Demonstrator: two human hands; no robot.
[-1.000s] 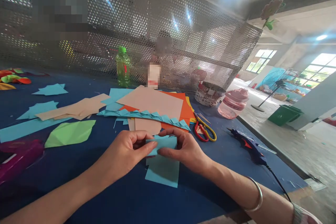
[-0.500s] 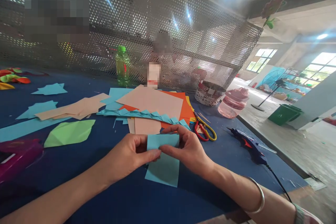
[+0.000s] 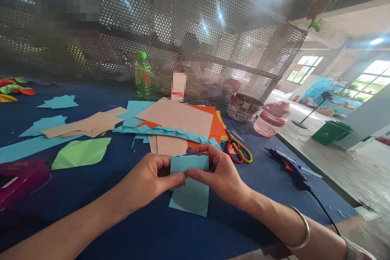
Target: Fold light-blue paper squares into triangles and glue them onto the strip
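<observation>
Since a second ago, both thumbs have shifted on the small blue sheet, which now shows a broader, flatter face between the hands, while the things around it keep their places. Both forearms reach in from the lower corners, wrists nearly level. The left hand pinches the sheet's left side, thumb laid across the front and the other fingers curled behind; the right hand grips the right side, its thumb pointing inward and its index finger arched by the top edge. The sheet sits directly between the two sets of fingers, above another blue piece lying on the dark blue table. Just beyond the hands, a blue strip with folded points crosses a peach sheet and orange paper. Red-and-yellow-handled scissors lie near the right hand, a glue gun farther right. Behind the table's far side rises a perforated screen, with a green bottle before it; on the room's floor stand a fan and a green bin.
</observation>
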